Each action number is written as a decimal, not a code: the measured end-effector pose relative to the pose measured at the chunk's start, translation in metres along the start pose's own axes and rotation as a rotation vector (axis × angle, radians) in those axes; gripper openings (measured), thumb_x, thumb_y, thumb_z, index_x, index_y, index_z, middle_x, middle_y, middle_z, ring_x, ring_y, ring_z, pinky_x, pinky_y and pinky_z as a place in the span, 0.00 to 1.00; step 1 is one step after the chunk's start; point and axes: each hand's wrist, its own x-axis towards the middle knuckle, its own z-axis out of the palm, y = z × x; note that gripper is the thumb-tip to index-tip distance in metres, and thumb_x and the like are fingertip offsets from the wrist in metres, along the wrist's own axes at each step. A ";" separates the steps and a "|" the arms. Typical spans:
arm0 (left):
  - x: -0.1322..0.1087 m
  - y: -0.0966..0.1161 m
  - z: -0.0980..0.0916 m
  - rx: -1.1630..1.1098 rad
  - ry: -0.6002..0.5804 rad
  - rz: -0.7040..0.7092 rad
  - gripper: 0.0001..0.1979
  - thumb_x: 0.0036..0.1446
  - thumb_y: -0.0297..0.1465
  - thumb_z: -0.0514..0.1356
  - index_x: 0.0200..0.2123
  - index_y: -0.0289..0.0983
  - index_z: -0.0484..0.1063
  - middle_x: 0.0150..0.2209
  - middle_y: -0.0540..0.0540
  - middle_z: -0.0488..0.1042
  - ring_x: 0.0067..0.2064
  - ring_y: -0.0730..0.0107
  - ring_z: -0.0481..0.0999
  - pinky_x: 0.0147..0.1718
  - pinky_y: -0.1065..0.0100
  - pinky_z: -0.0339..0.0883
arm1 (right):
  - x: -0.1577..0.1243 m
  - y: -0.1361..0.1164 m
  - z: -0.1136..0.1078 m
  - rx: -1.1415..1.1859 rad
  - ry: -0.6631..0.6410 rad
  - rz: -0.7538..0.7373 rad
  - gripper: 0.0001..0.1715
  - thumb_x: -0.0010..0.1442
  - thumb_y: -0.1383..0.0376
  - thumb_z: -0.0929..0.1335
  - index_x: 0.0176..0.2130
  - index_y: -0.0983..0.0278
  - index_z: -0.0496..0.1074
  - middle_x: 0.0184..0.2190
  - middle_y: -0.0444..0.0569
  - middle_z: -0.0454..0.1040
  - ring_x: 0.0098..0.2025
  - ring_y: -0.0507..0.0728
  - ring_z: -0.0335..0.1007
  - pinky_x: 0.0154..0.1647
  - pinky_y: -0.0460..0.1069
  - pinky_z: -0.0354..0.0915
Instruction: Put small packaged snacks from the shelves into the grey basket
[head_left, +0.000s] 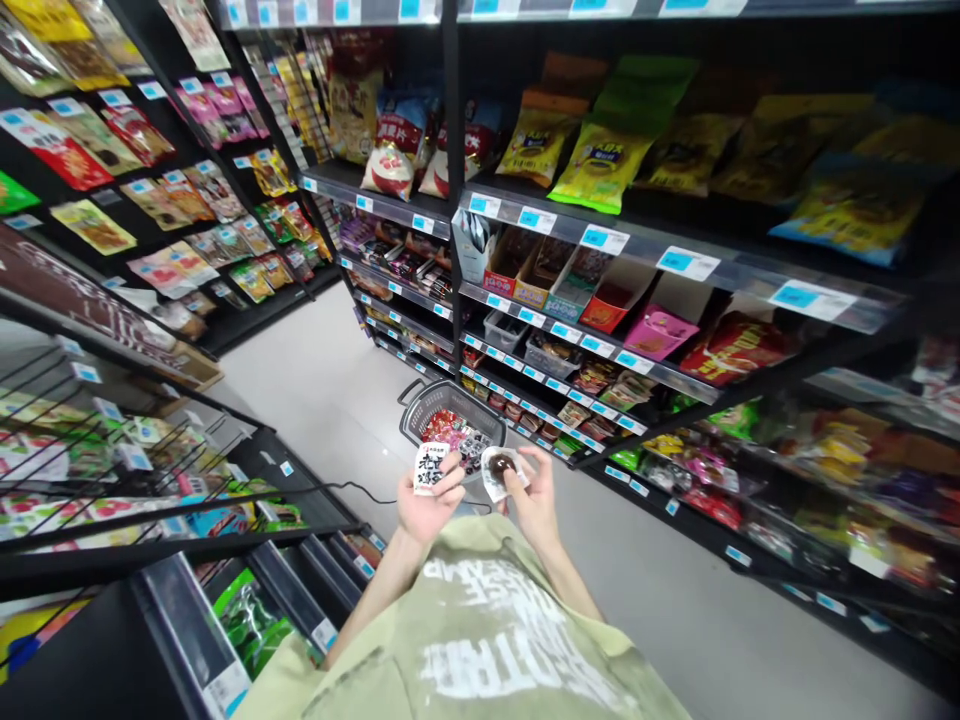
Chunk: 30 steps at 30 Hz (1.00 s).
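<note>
In my left hand [427, 510] is a small white snack packet [430, 470] with black and red lettering, its printed face turned up. The fingers wrap over its right edge. My right hand [536, 500] pinches a second snack packet [495, 490], pale with a round dark brown item showing in it; the thumb lies across its face. The two packets are apart, side by side in front of my shirt. Just beyond them a grey plastic shopping basket [412, 425] stands on the floor, holding many small red, pink and dark wrapped packets.
Shelves of bagged snacks [600, 160] and open boxes [517, 265] rise ahead and to the right. A snack rack [105, 225] lines the far left, with a wire rack [97, 470] nearer. A dark cable [322, 490] runs leftward from my body. Pale floor [315, 350] separates the racks.
</note>
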 end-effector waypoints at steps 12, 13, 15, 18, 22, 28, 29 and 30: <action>0.002 -0.002 -0.005 0.049 -0.022 -0.026 0.11 0.48 0.27 0.61 0.33 0.35 0.60 0.32 0.50 0.58 0.22 0.84 0.54 0.21 0.77 0.52 | -0.004 -0.007 0.001 -0.024 -0.144 -0.047 0.18 0.60 0.56 0.72 0.49 0.58 0.75 0.62 0.56 0.61 0.32 0.54 0.77 0.32 0.54 0.79; 0.002 -0.002 -0.005 0.049 -0.025 -0.031 0.10 0.48 0.27 0.60 0.32 0.35 0.60 0.32 0.50 0.59 0.22 0.84 0.55 0.21 0.77 0.52 | -0.004 -0.007 0.002 -0.034 -0.134 -0.055 0.20 0.58 0.58 0.73 0.50 0.58 0.75 0.61 0.55 0.63 0.35 0.56 0.78 0.34 0.54 0.79; 0.003 -0.003 -0.005 0.055 -0.021 -0.032 0.10 0.48 0.27 0.60 0.32 0.35 0.60 0.32 0.50 0.59 0.23 0.84 0.55 0.21 0.77 0.53 | -0.004 -0.006 0.003 -0.074 -0.091 -0.071 0.27 0.55 0.60 0.75 0.54 0.58 0.74 0.58 0.55 0.66 0.44 0.60 0.77 0.39 0.54 0.79; 0.003 -0.003 -0.005 0.069 -0.006 -0.024 0.10 0.46 0.26 0.60 0.31 0.35 0.59 0.32 0.50 0.59 0.22 0.84 0.54 0.20 0.77 0.52 | -0.002 -0.005 0.004 -0.179 -0.032 -0.076 0.33 0.52 0.60 0.76 0.57 0.59 0.72 0.57 0.54 0.71 0.55 0.63 0.72 0.48 0.54 0.76; 0.004 -0.003 -0.003 0.088 0.002 -0.023 0.09 0.45 0.25 0.58 0.31 0.34 0.60 0.31 0.49 0.58 0.22 0.84 0.53 0.20 0.77 0.52 | 0.001 -0.002 0.001 -0.264 0.004 -0.115 0.38 0.48 0.61 0.78 0.57 0.61 0.73 0.56 0.55 0.74 0.57 0.64 0.70 0.60 0.59 0.68; 0.005 -0.003 -0.004 0.098 0.004 -0.023 0.09 0.44 0.25 0.57 0.32 0.34 0.61 0.32 0.49 0.59 0.22 0.83 0.53 0.20 0.77 0.53 | 0.002 0.001 -0.002 -0.298 0.017 -0.178 0.38 0.47 0.62 0.79 0.57 0.59 0.74 0.57 0.54 0.73 0.57 0.64 0.71 0.62 0.59 0.66; 0.005 -0.003 -0.005 0.097 0.002 -0.024 0.09 0.44 0.25 0.57 0.32 0.34 0.61 0.32 0.49 0.59 0.22 0.83 0.53 0.20 0.77 0.53 | 0.002 0.001 -0.002 -0.294 0.023 -0.178 0.37 0.47 0.62 0.79 0.56 0.59 0.74 0.56 0.54 0.74 0.56 0.64 0.71 0.61 0.59 0.66; 0.006 -0.003 -0.005 0.096 -0.001 -0.027 0.09 0.44 0.25 0.57 0.32 0.34 0.61 0.32 0.49 0.59 0.22 0.83 0.53 0.20 0.77 0.53 | 0.002 0.000 -0.001 -0.289 0.024 -0.181 0.35 0.46 0.62 0.79 0.54 0.59 0.76 0.55 0.54 0.75 0.55 0.64 0.72 0.61 0.59 0.67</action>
